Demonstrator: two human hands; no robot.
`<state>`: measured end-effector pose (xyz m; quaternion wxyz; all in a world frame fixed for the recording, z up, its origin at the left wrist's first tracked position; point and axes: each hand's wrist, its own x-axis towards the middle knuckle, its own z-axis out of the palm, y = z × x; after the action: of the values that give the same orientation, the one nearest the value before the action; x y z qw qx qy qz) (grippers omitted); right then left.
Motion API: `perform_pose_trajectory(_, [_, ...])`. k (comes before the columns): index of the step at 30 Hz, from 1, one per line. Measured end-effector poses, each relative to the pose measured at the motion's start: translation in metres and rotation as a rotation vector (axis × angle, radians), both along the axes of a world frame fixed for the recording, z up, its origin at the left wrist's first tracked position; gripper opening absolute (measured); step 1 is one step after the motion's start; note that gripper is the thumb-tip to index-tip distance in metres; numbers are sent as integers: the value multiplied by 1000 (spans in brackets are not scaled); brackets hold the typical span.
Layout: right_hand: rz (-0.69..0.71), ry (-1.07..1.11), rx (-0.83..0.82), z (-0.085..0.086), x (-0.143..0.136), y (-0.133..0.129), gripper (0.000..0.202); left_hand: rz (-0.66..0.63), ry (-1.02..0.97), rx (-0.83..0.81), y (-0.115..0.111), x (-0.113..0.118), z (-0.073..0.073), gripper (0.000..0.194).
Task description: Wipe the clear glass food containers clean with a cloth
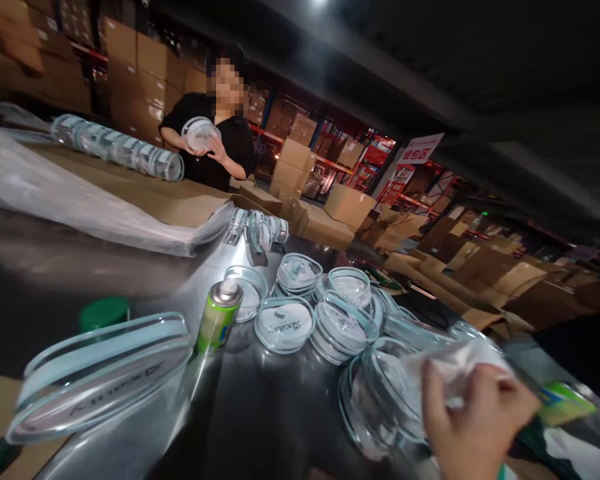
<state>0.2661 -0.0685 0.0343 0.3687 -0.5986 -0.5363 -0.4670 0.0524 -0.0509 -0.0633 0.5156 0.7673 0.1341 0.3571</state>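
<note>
My right hand (480, 413) reaches in at the lower right, its fingers closed on a crumpled white cloth or tissue (457, 367); motion blurs it, so I cannot tell which. Just left of this hand lie clear round plastic pouches with pale blue rims (375, 400). More of these pouches, some with dark lettering on a white insert (285, 325), stand in the middle of the table. A larger-looking clear pouch with dark lettering (100, 380) is at the left. Beside it stands a green spray can (220, 317) with a white nozzle. My left hand is out of view.
Across the table a person in black (207, 133) holds a round clear pouch (200, 135). A row of pouches (117, 148) lies on cardboard near plastic sheeting (80, 207). A green lid (104, 313) sits at left. Cardboard boxes (350, 205) and red racks stand behind.
</note>
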Motion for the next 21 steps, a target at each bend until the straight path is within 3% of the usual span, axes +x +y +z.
perform_pose_trajectory(2, [163,87,-112,-44,-41,-2,28,73,-22,40,-3,3,5,20])
perform_pose_trajectory(4, [304,173,-134,-82,-66,-3,34,246,-74,110,0,5,11,26])
perform_pose_trajectory(7, [397,193,-124,-117,-80,-2,42,500,-103,181,11,7,22,45])
perform_pose_trajectory(9, [418,278,-74,-126,-84,-3,47,491,-38,162,19,7,28,47])
perform_pose_trajectory(13, [483,481,-14,-133,-91,-9,47,395,16,214,34,7,32,17])
perform_pose_trajectory(16, [494,635,20,-137,-91,-14,40,382,-31,164,40,6,31,17])
perform_pose_trajectory(21, [518,918,-64,-123,-94,-20,28,317,-24,52,35,3,34,14])
